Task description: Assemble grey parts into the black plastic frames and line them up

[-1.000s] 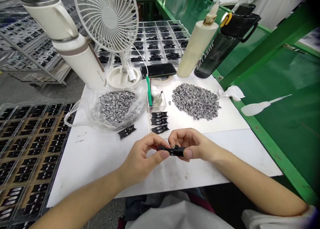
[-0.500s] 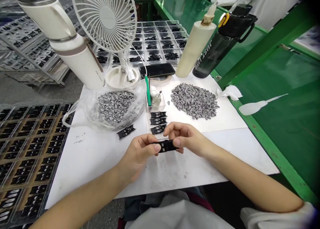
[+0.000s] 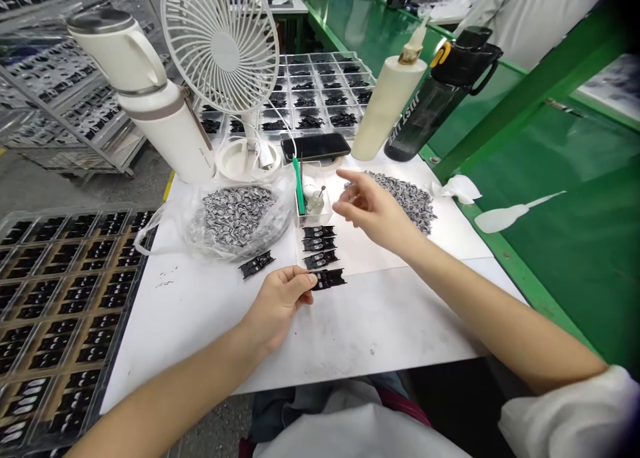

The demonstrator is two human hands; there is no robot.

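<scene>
My left hand (image 3: 286, 295) pinches one end of a flat black plastic part (image 3: 331, 279) between thumb and fingers, just above the white tabletop. Pale oval spots show on that part near my thumb. My right hand (image 3: 373, 211) hovers by the near left side of a pile of small grey pieces (image 3: 413, 201), hiding some of it. Its index finger and thumb are apart, and nothing shows between them. Beyond the held part, several similar black parts (image 3: 320, 244) lie in a column. One more black part (image 3: 257, 265) rests to their left.
A plastic bag of grey pieces (image 3: 237, 215) lies left of a clear box (image 3: 314, 211) with a green-handled tool. Behind are a fan (image 3: 225, 51), phone (image 3: 316, 146), white flask (image 3: 167, 135), squeeze bottle (image 3: 387, 111) and dark bottle (image 3: 435, 101). Compartment trays (image 3: 65, 291) stand at left.
My right hand has let go of the black part and moved up and away to the grey pile. My left hand keeps the part and has shifted slightly forward. The view has tilted a little.
</scene>
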